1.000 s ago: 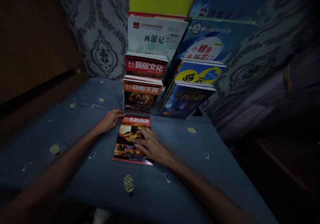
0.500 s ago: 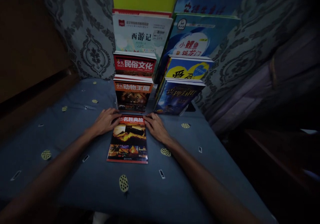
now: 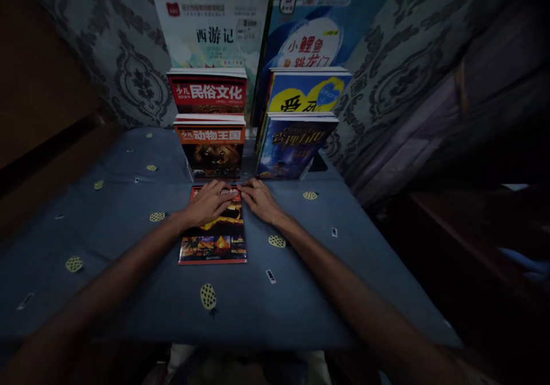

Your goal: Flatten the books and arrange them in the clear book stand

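A thin book [image 3: 213, 248] with a red-and-black cover and several small landscape pictures lies face up on the blue patterned cloth [image 3: 301, 293]. My left hand [image 3: 208, 204] rests across its upper half with fingers stretched out, hiding most of the title. At the book's top right corner, the fingers of my right hand [image 3: 258, 201] extend toward the edge, the hand itself on the cloth. The fingertips of both hands almost meet there. Just behind them stands an orange-topped book with a lion cover [image 3: 216, 154], and to its right a dark blue book [image 3: 294, 147].
Books stand in two stepped columns at the back: a red one [image 3: 206, 94] and a pale one [image 3: 210, 30] on the left, yellow-blue [image 3: 309, 90] and blue-green [image 3: 326, 24] ones on the right. A patterned curtain [image 3: 144, 87] hangs behind. The table edge runs along the right.
My left hand has slid right from the book's left edge onto its cover, toward the top right corner. My right hand stays by that corner. The view has tilted down slightly.
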{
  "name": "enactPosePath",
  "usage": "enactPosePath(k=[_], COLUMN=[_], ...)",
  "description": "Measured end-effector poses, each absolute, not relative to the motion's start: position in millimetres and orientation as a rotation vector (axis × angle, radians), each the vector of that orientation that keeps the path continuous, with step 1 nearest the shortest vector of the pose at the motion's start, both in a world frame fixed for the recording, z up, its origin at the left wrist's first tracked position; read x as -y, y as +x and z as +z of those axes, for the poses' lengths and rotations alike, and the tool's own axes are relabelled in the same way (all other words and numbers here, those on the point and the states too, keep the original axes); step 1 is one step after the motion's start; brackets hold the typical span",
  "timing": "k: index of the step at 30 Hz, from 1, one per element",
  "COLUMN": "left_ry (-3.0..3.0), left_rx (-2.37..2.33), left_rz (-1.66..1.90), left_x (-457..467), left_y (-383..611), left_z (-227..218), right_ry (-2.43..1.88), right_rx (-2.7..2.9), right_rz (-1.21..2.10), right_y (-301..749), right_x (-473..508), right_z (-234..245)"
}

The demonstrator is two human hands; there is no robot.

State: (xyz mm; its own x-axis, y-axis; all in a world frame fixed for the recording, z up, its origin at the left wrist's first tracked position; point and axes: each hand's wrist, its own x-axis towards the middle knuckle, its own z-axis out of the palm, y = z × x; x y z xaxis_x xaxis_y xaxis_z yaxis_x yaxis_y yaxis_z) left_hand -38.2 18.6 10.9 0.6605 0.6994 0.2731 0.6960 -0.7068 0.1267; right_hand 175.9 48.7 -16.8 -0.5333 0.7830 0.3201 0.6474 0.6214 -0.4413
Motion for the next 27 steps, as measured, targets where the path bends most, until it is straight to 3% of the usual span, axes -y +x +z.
enactPosePath(k=[22, 25, 27], left_ry=[2.725, 2.595, 2.517], left_rx=[-0.708, -0.884, -1.245], left_rz=[0.465, 0.587, 0.725], left_x=[93.3, 87.0, 74.6], left_y=[-15.9, -28.3, -43.7], left_z=[38.9, 35.0, 25.8], right_ry=[-1.166, -1.183, -1.211], right_rx=[2.359, 2.352, 2.346], right_rz=[0.43, 0.432, 0.43], right_y=[174.5, 173.9, 172.9], right_x=[-39.1, -36.8, -34.3], right_z=[-6.6, -5.3, -3.6])
